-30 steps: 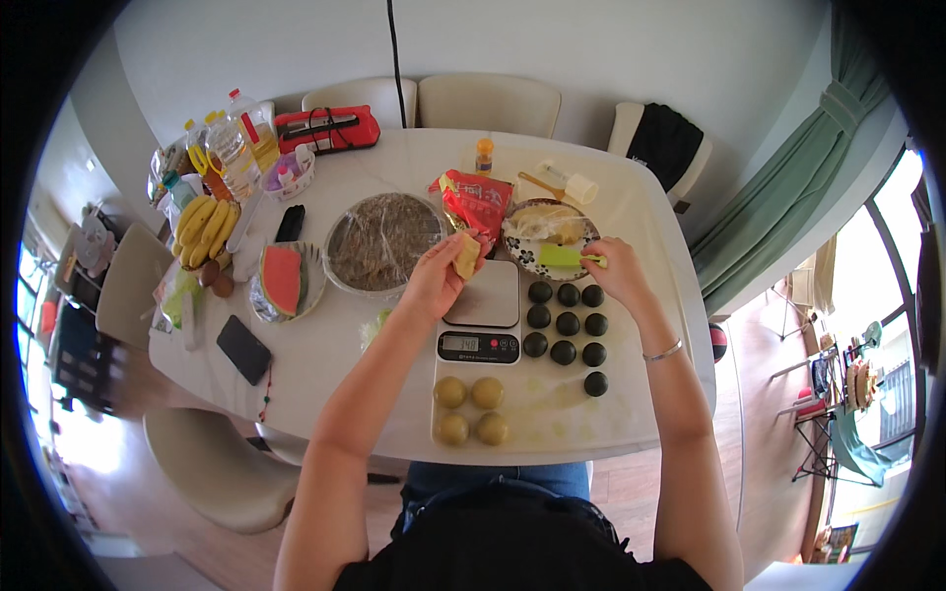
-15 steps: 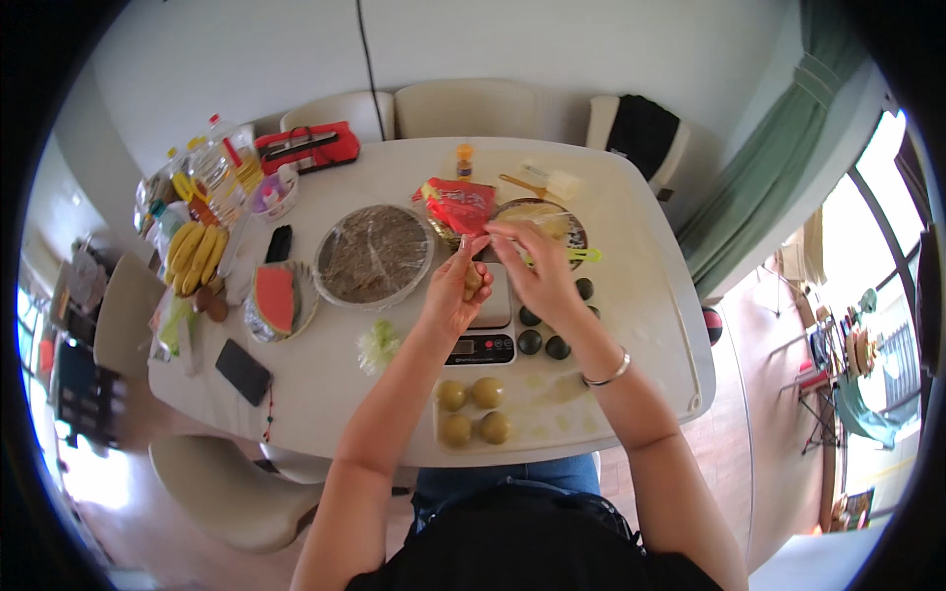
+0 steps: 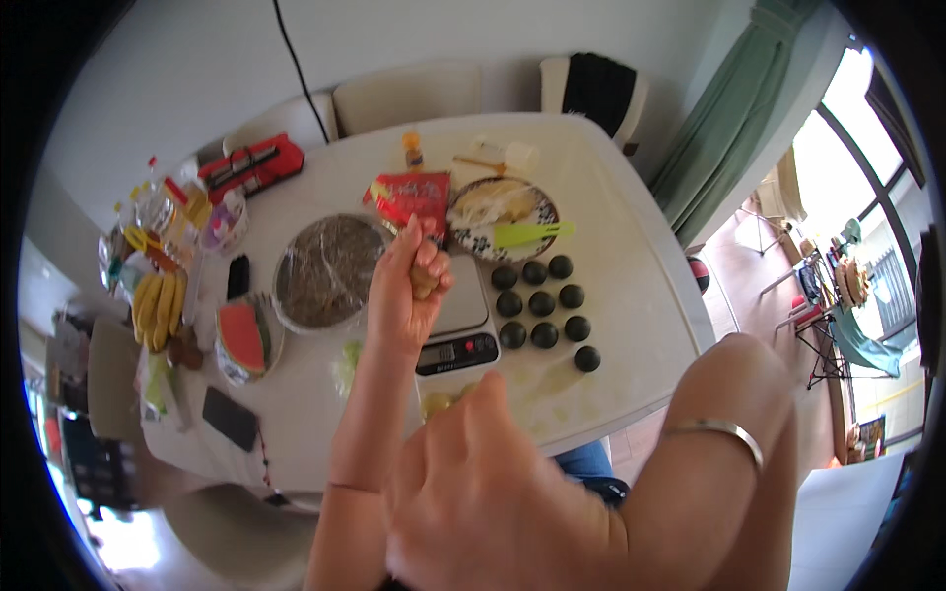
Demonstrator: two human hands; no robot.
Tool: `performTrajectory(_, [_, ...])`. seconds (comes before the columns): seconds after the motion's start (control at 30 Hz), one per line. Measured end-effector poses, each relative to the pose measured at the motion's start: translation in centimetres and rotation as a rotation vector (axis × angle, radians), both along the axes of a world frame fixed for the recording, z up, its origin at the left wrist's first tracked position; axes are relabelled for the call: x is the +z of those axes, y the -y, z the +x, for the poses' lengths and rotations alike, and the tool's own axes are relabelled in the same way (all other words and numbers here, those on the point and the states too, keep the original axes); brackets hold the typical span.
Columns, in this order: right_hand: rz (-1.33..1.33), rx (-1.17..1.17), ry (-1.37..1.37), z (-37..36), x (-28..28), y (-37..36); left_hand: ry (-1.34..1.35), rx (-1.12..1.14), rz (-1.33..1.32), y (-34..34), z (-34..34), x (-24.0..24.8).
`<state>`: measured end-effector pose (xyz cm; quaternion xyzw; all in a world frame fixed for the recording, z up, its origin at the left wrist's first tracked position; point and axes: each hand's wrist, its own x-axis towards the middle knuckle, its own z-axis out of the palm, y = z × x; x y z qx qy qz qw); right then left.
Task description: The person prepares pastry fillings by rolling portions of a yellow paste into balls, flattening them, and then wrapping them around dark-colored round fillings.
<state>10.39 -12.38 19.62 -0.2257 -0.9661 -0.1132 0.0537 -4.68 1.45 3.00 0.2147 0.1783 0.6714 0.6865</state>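
Note:
My left hand (image 3: 409, 295) is raised above the kitchen scale (image 3: 458, 353), its fingers curled round a small lump of brownish dough (image 3: 426, 284). My right hand (image 3: 493, 492) is lifted close to the camera, large and a little blurred. Its back faces me and the fingers bend out of sight, so what they do is hidden. Right of the scale, several dark green balls (image 3: 542, 303) sit in rough rows. Yellowish-green balls (image 3: 436, 402) show partly behind my right hand. Beyond lies a patterned plate (image 3: 483, 241) with pale dough and a lime-green spatula (image 3: 527, 233) across it.
A red packet (image 3: 409, 195) lies behind my left hand. To its left stands a film-covered bowl of brown filling (image 3: 330, 271). Cut watermelon (image 3: 241, 335), bananas (image 3: 158, 307), a phone (image 3: 231, 419) and oil bottles (image 3: 187, 212) occupy the left side. Leafy greens (image 3: 347, 369) lie near my left forearm.
My right hand has left my left hand and come up toward the camera. My left hand still grips the dough. The view has shifted and tilted.

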Motion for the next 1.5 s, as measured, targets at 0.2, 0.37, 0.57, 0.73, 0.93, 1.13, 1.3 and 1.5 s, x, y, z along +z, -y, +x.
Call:
performTrajectory(0.2, [0.07, 0.241, -0.037, -1.5, -1.3, 0.5, 0.061, 0.039, 0.031, 0.1, -1.6, 0.3])
performTrajectory(0.37, [0.021, 0.352, -0.053, -2.3, -1.7, 1.0, 0.139, 0.02, 0.082, 0.8, -3.2, -0.2])
performTrajectory(0.57, [-0.002, 0.339, -0.034, -1.9, -1.7, 1.7, -0.044, 0.047, -0.118, -1.3, 0.5, -0.4])
performTrajectory(0.73, [-0.04, 0.404, -0.088, -2.7, -4.2, 1.3, 0.046, 0.029, -0.074, -0.7, -0.9, -1.2])
performTrajectory(0.93, [-0.055, 0.412, -0.099, -2.5, -6.8, 0.3, 0.154, 0.011, -0.078, -1.1, -1.5, -1.8])
performTrajectory(1.13, [-0.201, 0.101, 0.12, 0.1, -4.6, -5.0, -0.013, 0.147, -0.098, -0.9, -1.6, -2.8])
performTrajectory(1.3, [-0.129, 0.02, -0.807, -2.7, -11.3, -16.4, -0.112, 0.042, 0.061, -0.1, 1.6, -2.2])
performTrajectory(1.5, [-0.15, -0.025, -0.726, -6.1, -18.2, -19.1, 0.236, 0.108, 0.163, -0.1, 2.1, -2.4])
